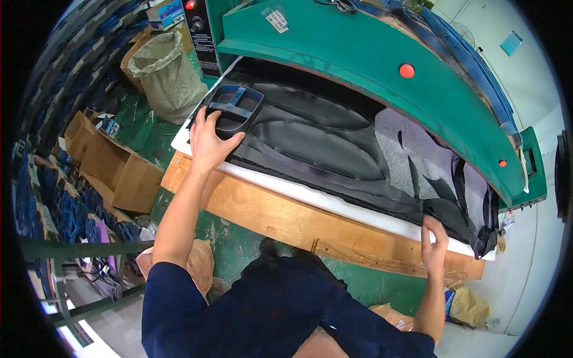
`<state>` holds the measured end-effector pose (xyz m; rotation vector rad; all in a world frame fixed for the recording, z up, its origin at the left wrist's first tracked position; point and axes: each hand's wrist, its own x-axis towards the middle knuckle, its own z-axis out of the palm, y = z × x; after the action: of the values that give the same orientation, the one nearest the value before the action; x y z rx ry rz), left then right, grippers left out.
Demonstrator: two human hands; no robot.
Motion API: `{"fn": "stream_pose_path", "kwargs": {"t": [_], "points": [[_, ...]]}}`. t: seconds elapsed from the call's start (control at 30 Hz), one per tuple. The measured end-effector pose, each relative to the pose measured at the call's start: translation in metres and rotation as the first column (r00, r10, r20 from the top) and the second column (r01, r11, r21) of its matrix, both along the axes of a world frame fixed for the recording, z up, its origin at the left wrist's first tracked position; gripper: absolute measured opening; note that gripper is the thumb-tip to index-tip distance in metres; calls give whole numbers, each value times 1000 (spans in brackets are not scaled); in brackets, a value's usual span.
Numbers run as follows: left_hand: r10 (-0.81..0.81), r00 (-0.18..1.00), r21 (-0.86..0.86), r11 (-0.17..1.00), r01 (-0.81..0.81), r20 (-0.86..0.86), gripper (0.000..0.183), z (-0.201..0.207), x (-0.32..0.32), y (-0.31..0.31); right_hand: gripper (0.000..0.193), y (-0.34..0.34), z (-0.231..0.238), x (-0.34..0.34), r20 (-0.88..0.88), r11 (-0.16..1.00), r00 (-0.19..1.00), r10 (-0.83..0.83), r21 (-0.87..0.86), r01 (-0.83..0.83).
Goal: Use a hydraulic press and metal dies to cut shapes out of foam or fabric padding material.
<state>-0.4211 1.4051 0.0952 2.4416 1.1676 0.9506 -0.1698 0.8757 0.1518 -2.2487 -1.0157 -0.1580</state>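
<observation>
On the near left of the black sheet material (310, 149) lies a cutting die (260, 102), a black rounded frame with blue cross bars. My left hand (210, 143) grips the die's near end, its thumb and fingers spread around the rim. At the right, my right hand (434, 238) is closed at the sheet's near edge, thumb and fingertips pinched on the black material. Large oval outlines show in the sheet. Toward its right end, a grey speckled area (397, 143) shows, with loose black strips over it.
A green press beam (334, 48) with red buttons spans the far side. Beneath the material is a white board (298, 197), edged by a wooden plank (256, 209). To the left stand a woven sack (167, 74) and an open cardboard box (113, 161), beside racks of blue-edged dies (65, 77).
</observation>
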Motion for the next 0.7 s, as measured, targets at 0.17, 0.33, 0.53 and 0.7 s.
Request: {"fn": "stream_pose_path", "kwargs": {"t": [0.17,0.33,0.53,0.7], "points": [[-102,987,-44,993,108,126,105,-11,-23,5,22,-132,-86,9,-93,913,916,-391,85,399],[111,968,-88,992,-94,225,85,-18,-45,-56,22,-217,-120,16,-80,842,854,-514,145,520],[-105,960,-71,989,128,260,50,-33,-6,-253,16,-231,-116,26,208,951,928,-310,61,304],[-274,950,124,959,257,148,29,-39,40,-348,12,-229,-126,33,262,963,930,-256,153,222]]}}
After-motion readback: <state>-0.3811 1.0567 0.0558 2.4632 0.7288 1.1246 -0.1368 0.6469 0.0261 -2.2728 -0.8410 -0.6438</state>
